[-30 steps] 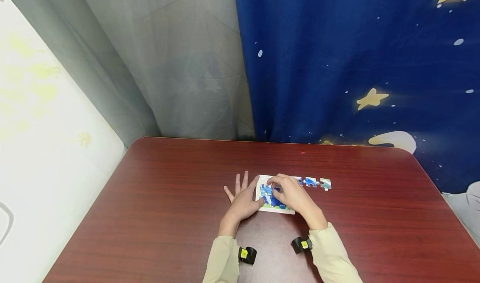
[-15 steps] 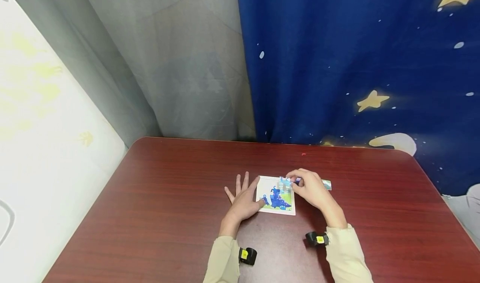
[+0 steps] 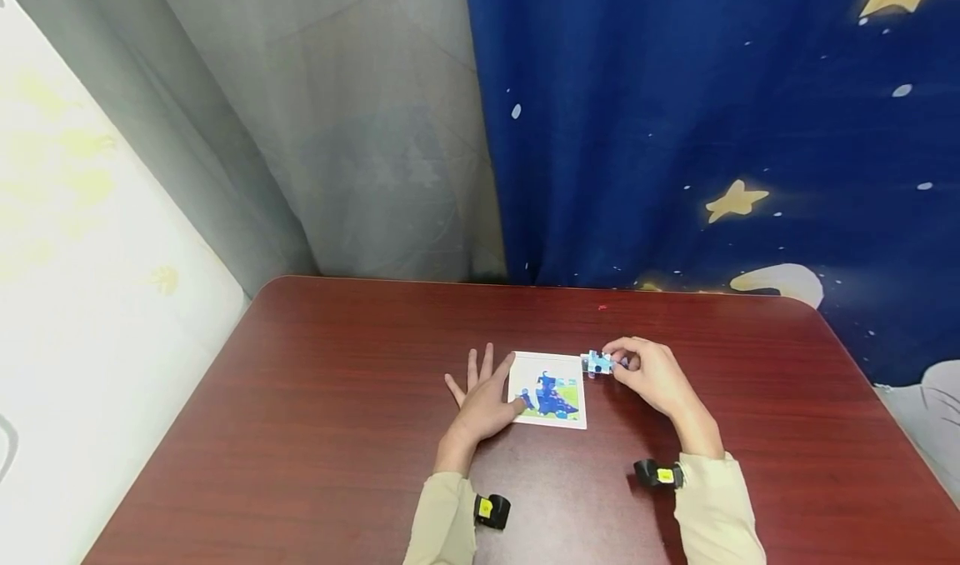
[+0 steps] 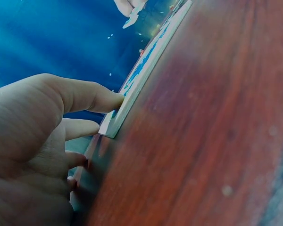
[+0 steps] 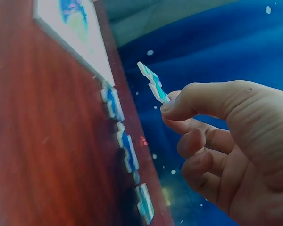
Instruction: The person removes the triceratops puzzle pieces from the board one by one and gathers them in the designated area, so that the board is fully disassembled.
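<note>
At the head view's lower centre, the puzzle [image 3: 562, 365], touched by the left hand [image 3: 486, 407], grip spread, looks filled only lower down; the right hand [image 3: 660, 377] pinches one piece [image 5: 159, 90], three others [image 5: 127, 149] awaiting on the counter [image 3: 337, 398].

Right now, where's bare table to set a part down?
Table: wide patches left of the left hand and right of the right hand; smaller gap between the wrist cameras. Crowded: around the tray, with both hands, the held piece and loose pieces.
</note>
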`<control>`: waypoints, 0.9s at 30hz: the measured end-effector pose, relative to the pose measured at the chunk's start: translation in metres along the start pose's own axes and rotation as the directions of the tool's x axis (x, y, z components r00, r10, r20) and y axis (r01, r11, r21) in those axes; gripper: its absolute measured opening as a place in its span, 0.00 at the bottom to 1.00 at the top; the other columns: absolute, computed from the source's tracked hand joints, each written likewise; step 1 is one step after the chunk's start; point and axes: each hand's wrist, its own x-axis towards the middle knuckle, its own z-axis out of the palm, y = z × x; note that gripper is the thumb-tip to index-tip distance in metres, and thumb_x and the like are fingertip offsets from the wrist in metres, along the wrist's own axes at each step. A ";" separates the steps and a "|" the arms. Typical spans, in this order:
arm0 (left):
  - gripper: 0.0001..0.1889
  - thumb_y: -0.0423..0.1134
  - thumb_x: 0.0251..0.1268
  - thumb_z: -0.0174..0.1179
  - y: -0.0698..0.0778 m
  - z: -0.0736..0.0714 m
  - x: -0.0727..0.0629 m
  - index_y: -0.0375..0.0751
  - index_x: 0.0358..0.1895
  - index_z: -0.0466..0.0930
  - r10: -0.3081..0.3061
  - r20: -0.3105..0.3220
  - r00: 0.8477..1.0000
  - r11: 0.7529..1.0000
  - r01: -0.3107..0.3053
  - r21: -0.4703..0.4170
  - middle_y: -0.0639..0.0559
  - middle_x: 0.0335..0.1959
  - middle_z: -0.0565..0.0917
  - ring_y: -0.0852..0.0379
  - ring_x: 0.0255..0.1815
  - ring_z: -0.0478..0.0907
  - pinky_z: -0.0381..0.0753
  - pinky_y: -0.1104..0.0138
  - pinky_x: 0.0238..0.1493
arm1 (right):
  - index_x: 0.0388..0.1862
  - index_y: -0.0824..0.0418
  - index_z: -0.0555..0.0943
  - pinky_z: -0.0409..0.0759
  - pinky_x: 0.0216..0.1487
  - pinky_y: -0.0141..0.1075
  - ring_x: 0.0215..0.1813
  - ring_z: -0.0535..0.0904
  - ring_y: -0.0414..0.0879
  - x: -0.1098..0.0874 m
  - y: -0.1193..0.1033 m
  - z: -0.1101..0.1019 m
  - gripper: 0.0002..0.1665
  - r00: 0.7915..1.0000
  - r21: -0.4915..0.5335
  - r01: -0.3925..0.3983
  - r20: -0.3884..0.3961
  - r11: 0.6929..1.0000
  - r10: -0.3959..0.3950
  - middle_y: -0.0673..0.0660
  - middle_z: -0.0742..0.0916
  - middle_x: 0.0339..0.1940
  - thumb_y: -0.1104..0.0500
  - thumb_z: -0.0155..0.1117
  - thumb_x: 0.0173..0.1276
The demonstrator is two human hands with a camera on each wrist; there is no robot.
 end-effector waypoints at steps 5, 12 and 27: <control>0.39 0.43 0.52 0.61 0.000 0.000 -0.002 0.48 0.71 0.59 0.000 -0.004 1.000 1.000 0.000 -0.008 0.42 0.74 0.44 0.40 0.73 0.28 0.17 0.34 0.55 | 0.40 0.62 0.82 0.67 0.22 0.31 0.22 0.68 0.43 -0.008 0.004 0.001 0.13 0.999 -0.009 -0.004 0.047 1.000 0.005 0.49 0.78 0.26 0.70 0.64 0.54; 0.39 0.43 0.52 0.61 0.000 -0.001 -0.002 0.48 0.71 0.59 0.009 -0.010 1.000 1.000 -0.009 -0.001 0.41 0.74 0.44 0.41 0.73 0.29 0.17 0.34 0.55 | 0.37 0.61 0.82 0.69 0.26 0.31 0.23 0.69 0.41 -0.009 0.004 0.005 0.12 0.998 -0.014 0.010 0.058 1.000 -0.009 0.47 0.79 0.25 0.70 0.65 0.52; 0.39 0.42 0.52 0.62 -0.001 0.001 0.000 0.48 0.71 0.60 0.010 -0.014 1.000 1.000 -0.010 -0.004 0.41 0.74 0.45 0.41 0.73 0.29 0.17 0.34 0.54 | 0.32 0.61 0.81 0.70 0.27 0.32 0.22 0.69 0.38 -0.009 0.010 0.020 0.11 0.995 -0.024 0.079 0.071 0.997 -0.077 0.47 0.77 0.23 0.72 0.64 0.48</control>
